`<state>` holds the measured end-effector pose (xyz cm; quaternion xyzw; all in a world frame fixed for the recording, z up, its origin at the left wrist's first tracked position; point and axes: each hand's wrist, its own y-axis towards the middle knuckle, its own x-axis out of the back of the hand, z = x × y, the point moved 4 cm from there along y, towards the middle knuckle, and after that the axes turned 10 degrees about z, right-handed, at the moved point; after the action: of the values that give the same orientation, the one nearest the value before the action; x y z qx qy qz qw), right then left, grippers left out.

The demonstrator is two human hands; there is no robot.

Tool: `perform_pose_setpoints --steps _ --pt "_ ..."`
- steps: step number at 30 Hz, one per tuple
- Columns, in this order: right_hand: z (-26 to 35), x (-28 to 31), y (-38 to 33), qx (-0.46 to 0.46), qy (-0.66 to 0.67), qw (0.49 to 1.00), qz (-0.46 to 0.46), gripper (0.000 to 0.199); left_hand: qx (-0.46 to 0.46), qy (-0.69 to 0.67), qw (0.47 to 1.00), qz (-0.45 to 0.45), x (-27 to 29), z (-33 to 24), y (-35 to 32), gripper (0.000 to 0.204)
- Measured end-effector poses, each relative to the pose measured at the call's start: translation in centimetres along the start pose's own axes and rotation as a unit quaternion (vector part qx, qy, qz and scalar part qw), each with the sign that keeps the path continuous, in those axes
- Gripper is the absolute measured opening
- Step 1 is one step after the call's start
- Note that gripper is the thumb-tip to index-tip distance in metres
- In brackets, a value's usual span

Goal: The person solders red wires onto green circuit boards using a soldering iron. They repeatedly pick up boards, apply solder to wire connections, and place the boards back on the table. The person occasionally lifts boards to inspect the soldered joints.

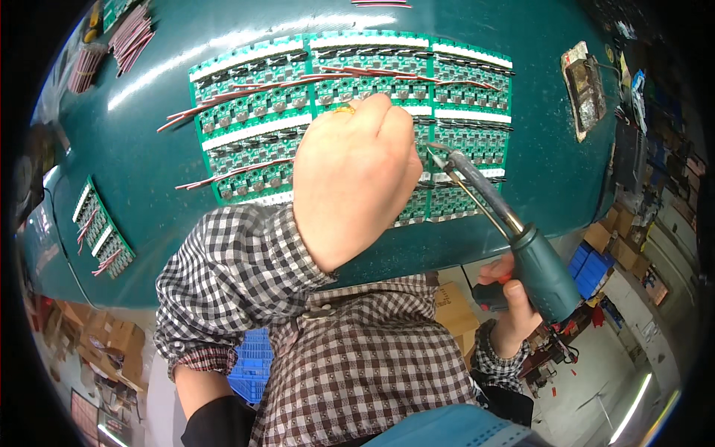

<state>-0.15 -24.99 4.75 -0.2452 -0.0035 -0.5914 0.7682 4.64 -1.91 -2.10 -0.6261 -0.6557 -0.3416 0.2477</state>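
Observation:
My left hand point(356, 175) is over the middle of a wide panel of green circuit boards point(471, 95), back of the hand up. Its fingers curl in under the palm, and whatever they pinch is hidden. A green-handled soldering gun point(547, 274) is gripped in my right hand point(515, 316) at the lower right. Its metal tip, with a thin feed tube alongside, points at the boards just right of my left hand. Red and black wires point(257, 87) lie in rows across the panel, some with ends sticking out past its left edge.
On the green tabletop point(141, 149), a smaller circuit board panel point(103, 229) with wires lies at left. Bundles of wire point(132, 39) are at far left. A worn, dark-stained block point(585, 91) sits at far right. Below the table edge are a blue crate point(253, 361) and cardboard boxes point(112, 335).

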Motion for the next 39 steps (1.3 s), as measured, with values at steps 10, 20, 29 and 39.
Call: perform_pose_setpoints --steps 10,20,29,39 --pt "6.7 11.9 -1.7 0.337 0.058 0.903 -0.261 0.045 -0.01 -0.011 0.999 0.041 1.4 -1.4 0.8 0.014" --pt "0.4 10.4 3.5 0.122 0.091 0.939 -0.307 0.023 0.003 -0.028 0.998 0.059 1.7 -1.2 0.6 0.012" --pt "-2.0 5.7 1.2 0.033 0.379 0.924 -0.05 0.04 -0.042 -0.027 0.998 0.04 1.0 -0.4 0.4 0.014" --pt "-0.9 1.4 -1.4 0.0 0.096 0.995 -0.003 0.042 -0.024 -0.02 0.999 0.021 0.6 0.0 0.4 0.015"
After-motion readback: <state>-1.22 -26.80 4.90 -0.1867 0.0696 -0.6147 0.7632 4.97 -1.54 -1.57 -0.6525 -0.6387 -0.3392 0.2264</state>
